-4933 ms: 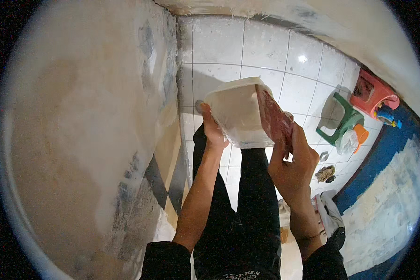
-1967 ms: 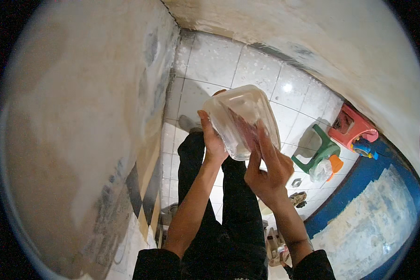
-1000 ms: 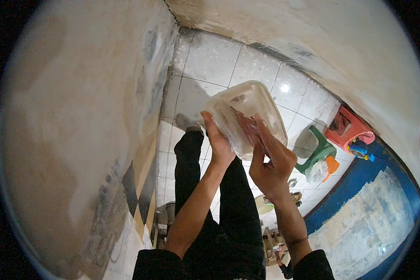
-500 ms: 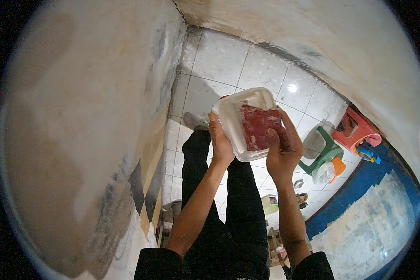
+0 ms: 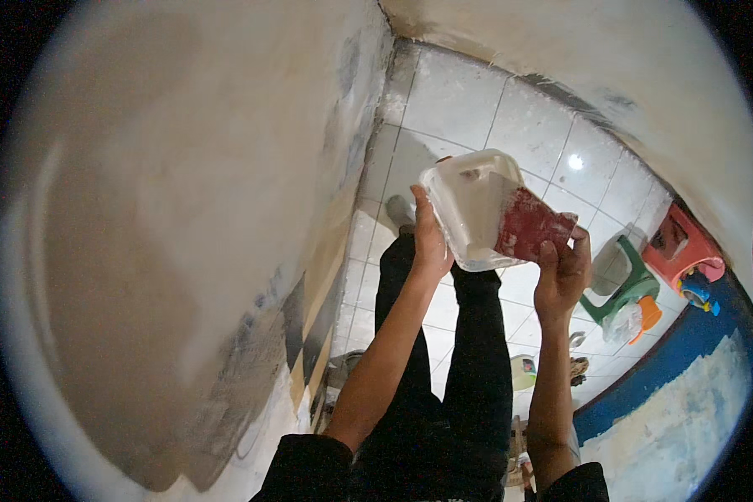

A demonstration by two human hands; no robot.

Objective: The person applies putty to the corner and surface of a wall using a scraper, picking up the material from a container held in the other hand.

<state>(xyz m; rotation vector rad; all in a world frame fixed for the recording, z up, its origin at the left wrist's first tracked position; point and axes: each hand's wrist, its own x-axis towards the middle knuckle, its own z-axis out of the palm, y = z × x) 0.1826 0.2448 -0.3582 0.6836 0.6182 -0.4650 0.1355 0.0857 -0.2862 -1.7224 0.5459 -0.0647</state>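
My left hand (image 5: pixel 431 241) grips a shallow white tray (image 5: pixel 463 209) by its left side, fingers under it and thumb along the rim. Whitish paste coats the inside of the tray. In my right hand (image 5: pixel 563 278) is a flat red putty spreader (image 5: pixel 534 226), smeared with white, pinched at its right end. Its greyish blade edge lies over the inside of the tray; whether it touches the tray's bottom I cannot tell. Both hands are held out in front of me, above the floor.
A patchy plastered wall (image 5: pixel 184 209) stands close on my left, and another meets it at the far corner. On the white tiled floor (image 5: pixel 452 96) at right are a green stool (image 5: pixel 617 293), a red stool (image 5: pixel 682 251) and an orange-lidded clear container (image 5: pixel 642 318).
The spreader has shifted right relative to the tray, its right end now beyond the rim, and shows its blade edge. My view has turned, so the scene sits farther right.
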